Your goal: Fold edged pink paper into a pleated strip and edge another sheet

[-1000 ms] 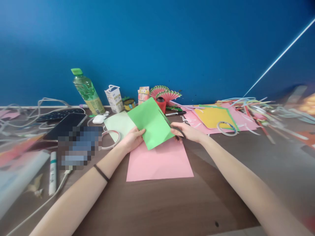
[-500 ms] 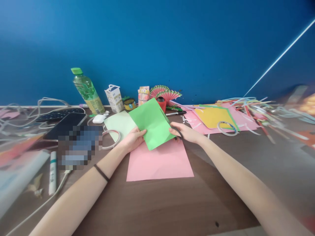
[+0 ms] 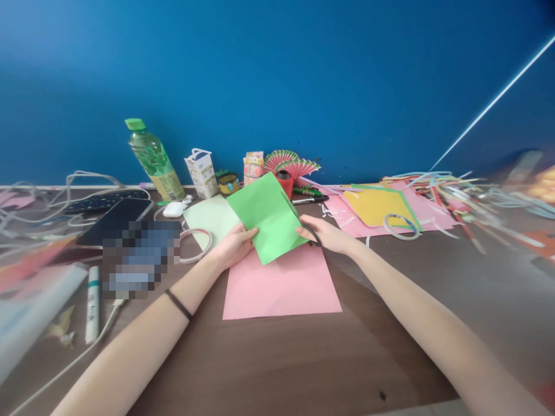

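Observation:
My left hand pinches the lower left edge of a green sheet of paper, thumb on top. At the sheet's right edge my right hand is closed on a pair of scissors; a dark handle loop shows around its fingers. The blades are hidden behind the green paper, so their opening cannot be seen. Along the upper right edge of the green sheet runs a cut or a second layer. Beneath both hands a pink sheet lies flat on the table, with a pale green sheet to its upper left.
Behind stand a green bottle, a milk carton and paper fans. Yellow paper, a tape ring and paper strips lie right. On the left are a marker, a phone and cables.
My right hand's fingers and the scissors handle have shifted very slightly. The green paper and my left hand hold nearly the same place.

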A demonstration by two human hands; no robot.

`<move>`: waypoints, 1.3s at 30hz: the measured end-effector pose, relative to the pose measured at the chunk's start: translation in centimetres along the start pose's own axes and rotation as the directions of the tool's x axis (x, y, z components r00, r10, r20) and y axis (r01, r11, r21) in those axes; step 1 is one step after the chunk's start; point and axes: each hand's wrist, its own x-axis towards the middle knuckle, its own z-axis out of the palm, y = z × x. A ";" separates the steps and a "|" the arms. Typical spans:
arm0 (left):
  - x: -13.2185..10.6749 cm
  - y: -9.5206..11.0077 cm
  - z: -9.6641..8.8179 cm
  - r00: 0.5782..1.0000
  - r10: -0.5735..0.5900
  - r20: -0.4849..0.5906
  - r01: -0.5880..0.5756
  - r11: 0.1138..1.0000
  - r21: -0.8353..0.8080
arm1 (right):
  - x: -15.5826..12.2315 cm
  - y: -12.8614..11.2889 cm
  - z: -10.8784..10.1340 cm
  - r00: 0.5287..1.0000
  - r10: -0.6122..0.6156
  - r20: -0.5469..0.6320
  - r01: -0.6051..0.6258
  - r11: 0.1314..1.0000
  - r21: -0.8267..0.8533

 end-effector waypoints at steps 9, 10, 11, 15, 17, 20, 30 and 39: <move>-0.1 0.1 0.1 1.000 -0.012 0.001 0.012 1.000 -0.018 | 0.1 0.2 0.1 0.999 -0.005 -0.034 0.005 1.000 0.011; -0.1 0.2 0.2 1.000 -0.015 -0.002 0.015 1.000 -0.015 | 0.1 0.3 0.1 0.999 -0.002 -0.035 0.002 1.000 0.009; -0.1 0.2 0.2 1.000 -0.016 -0.007 0.016 1.000 -0.012 | 0.1 0.3 0.1 0.999 0.001 -0.038 0.000 1.000 0.005; -0.2 0.3 0.4 0.999 -0.021 -0.036 0.021 1.000 -0.007 | 0.1 0.4 0.3 0.999 0.007 -0.043 -0.007 1.000 -0.006; -0.2 0.3 0.4 0.999 -0.021 -0.042 0.020 1.000 -0.011 | 0.1 0.5 0.3 0.999 0.004 -0.051 -0.004 1.000 -0.001; -0.1 0.2 0.3 0.999 -0.018 -0.034 0.017 1.000 -0.012 | 0.2 0.6 0.4 0.998 0.004 -0.057 -0.004 1.000 0.002; -0.3 0.1 0.3 1.000 -0.014 0.008 0.014 0.999 0.053 | 0.1 0.2 0.1 0.997 -0.069 -0.038 0.069 0.998 -0.005; -0.4 -0.1 0.3 0.998 -0.042 0.041 0.036 0.989 0.143 | 0.4 0.8 0.2 0.989 -0.126 -0.079 0.123 0.991 -0.049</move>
